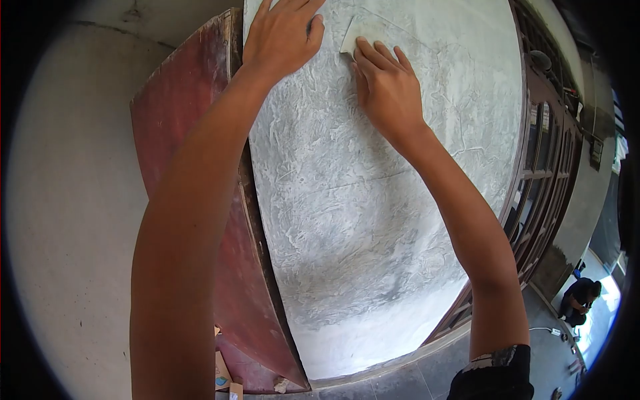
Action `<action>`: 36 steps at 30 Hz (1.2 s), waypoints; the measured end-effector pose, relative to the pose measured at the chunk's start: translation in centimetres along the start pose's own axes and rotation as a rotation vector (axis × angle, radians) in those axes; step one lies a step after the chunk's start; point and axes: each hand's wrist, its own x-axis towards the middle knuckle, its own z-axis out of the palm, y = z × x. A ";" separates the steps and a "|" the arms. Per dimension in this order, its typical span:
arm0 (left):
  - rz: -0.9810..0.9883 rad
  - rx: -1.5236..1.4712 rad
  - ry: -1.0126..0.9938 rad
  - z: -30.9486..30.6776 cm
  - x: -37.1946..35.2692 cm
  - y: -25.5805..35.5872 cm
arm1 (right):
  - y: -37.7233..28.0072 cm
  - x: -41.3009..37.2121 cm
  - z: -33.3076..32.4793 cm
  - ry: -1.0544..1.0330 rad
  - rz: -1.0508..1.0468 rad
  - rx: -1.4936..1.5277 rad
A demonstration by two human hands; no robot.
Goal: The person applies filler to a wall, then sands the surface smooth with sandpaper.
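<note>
A large panel with a rough, streaky grey-white surface stands upright in front of me. Near its top, my right hand presses a pale folded sheet of sandpaper flat against it, fingertips over the sheet. My left hand lies on the panel's upper left edge, holding nothing, with its fingers stretched out and partly cut off by the top of the view. A dark mark shows on that hand near the thumb.
Behind the panel on the left leans a dark red board against a pale wall. Cardboard pieces lie at its foot. A brown wooden window frame is on the right. Farther off, a person crouches near a white power strip.
</note>
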 end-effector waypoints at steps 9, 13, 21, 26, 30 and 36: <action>0.018 0.051 -0.059 0.1 0.3 0.0 | 3.8 5.0 2.5 -0.167 0.070 -0.010; 0.042 0.075 -0.065 0.0 0.2 0.1 | -0.1 -0.1 -0.3 -0.139 0.054 -0.024; 0.062 0.045 -0.052 0.0 0.1 -0.2 | 1.6 2.7 1.7 -0.215 0.188 0.034; 0.054 0.040 -0.046 -0.1 0.2 0.1 | 2.3 4.9 2.2 -0.136 0.105 -0.076; 0.040 0.017 -0.064 -0.1 0.2 -0.1 | 4.2 7.7 3.6 -0.100 0.186 0.064; 0.053 0.042 -0.060 0.0 0.1 0.0 | 1.7 1.6 1.1 -0.020 0.041 0.002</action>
